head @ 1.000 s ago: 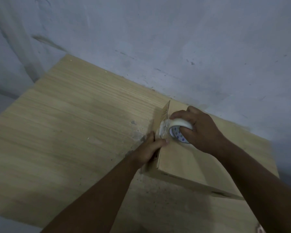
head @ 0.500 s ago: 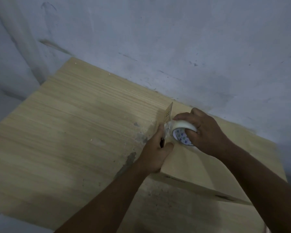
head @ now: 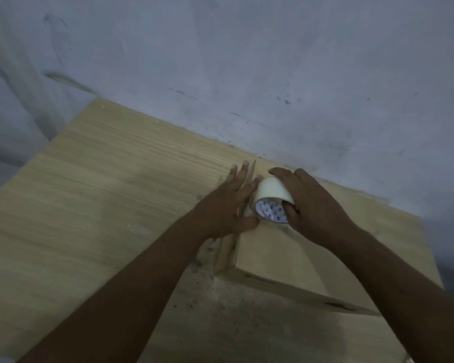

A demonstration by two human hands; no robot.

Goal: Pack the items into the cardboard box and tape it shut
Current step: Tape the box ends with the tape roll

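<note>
A closed cardboard box (head: 278,255) lies on the wooden table at the right, by the wall. On its top near the left edge sits a white tape roll (head: 271,199) with blue print on its core. My right hand (head: 312,205) grips the roll, fingers over it and thumb in the core. My left hand (head: 228,200) lies flat with straight fingers against the box's left side, pressing where the tape runs over the edge. A thin flap edge stands up between the two hands.
The wooden table (head: 89,218) stretches wide to the left of the box, with dusty marks in front of it. A grey wall (head: 273,74) stands right behind the table and the box.
My left hand has gone from curled at the box edge to flat with straight fingers, sliding farther along the box's side. The right hand still holds the roll, now tilted upward.
</note>
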